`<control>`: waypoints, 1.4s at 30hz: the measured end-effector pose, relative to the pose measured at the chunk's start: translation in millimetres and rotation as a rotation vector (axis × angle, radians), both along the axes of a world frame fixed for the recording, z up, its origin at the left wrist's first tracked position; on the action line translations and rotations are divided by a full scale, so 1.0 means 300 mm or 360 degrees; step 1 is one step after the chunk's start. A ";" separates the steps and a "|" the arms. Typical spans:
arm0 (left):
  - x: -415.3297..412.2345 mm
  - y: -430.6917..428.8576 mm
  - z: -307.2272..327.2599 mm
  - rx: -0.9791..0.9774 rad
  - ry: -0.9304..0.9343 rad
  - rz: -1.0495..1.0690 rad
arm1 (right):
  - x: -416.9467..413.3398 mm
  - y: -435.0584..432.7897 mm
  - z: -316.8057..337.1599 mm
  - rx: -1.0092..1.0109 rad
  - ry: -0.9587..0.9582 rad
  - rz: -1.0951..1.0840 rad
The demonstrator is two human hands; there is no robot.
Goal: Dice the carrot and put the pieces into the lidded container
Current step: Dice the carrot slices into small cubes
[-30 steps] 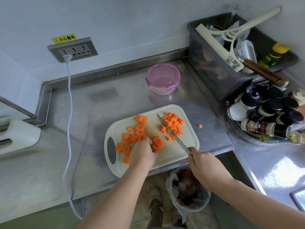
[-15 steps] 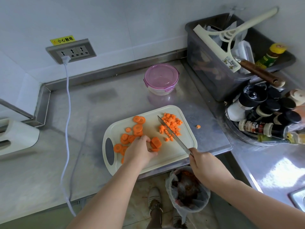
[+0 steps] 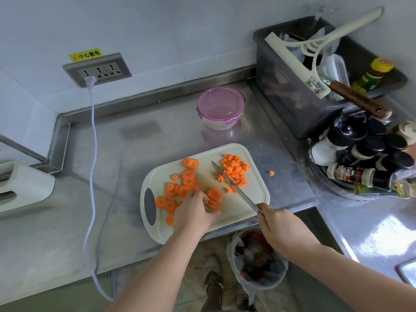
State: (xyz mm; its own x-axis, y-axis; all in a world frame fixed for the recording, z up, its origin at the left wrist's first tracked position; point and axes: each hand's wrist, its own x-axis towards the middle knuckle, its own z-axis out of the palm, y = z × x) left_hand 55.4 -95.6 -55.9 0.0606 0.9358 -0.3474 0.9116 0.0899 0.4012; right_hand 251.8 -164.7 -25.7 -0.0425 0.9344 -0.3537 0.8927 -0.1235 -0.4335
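Plastic lines the waste bin [image 3: 256, 255] on the floor, right below the front edge of the counter [image 3: 135, 154] and under the right hand [image 3: 276, 226]. That hand is clamped round the handle of a knife [image 3: 234, 188], whose blade slants across the cutting board [image 3: 258, 167] with its tip beside the diced pile [image 3: 235, 168]. The left hand [image 3: 193, 212] curls down over a small stack of slices [image 3: 213, 197] and pins it just left of the blade. The two hands are apart, with the blade between them.

The main danger is to the left hand. Its thumb lies flat on the board on the blade's side, and a round slice that skids under the edge could carry the knife toward it.

The board's near corner sits close to the counter's edge, so a hard chop or a sweep of the blade could flick cubes into the bin.

Farther in, loose slices [image 3: 188, 175] lie scattered on the left half of the board, not yet cut. One stray piece [image 3: 271, 172] already rests on bare steel to the right, and more may roll after it.

Beyond the board, well apart from it, the container [image 3: 220, 106] stands with its lid on. It must be opened before any carrot goes in, and carrying cubes that far on the blade risks spilling them.
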 end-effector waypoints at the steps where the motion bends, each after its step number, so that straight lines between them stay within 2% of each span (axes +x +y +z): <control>1: 0.002 -0.008 -0.002 0.0011 -0.0007 0.0000 | 0.004 -0.002 0.002 0.0009 -0.0011 0.0031; 13: 0.018 -0.044 -0.007 0.0119 -0.0029 -0.0084 | 0.062 -0.011 0.015 0.0087 -0.0088 0.0106; 19: -0.002 -0.024 0.005 0.0174 0.0158 -0.0403 | 0.067 -0.026 0.024 0.0075 -0.0103 0.0129; 27: 0.009 -0.008 0.021 0.0330 0.0262 -0.0749 | 0.079 -0.025 0.041 0.0027 -0.0149 0.0165; 36: 0.062 0.047 0.046 0.0348 0.0692 -0.1264 | 0.112 -0.021 0.038 0.0028 -0.0159 0.0114; 42: 0.080 0.102 0.073 0.0293 0.0804 -0.1537 | 0.136 -0.008 0.044 0.0006 -0.0167 0.0080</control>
State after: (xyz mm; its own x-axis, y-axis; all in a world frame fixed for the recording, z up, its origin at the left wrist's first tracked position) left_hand 79.5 -64.9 -34.0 0.6837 0.6114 -0.3985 0.6290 -0.7706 -0.1031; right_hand 292.6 -167.1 -12.6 -0.0521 0.9333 -0.3553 0.9381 -0.0762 -0.3378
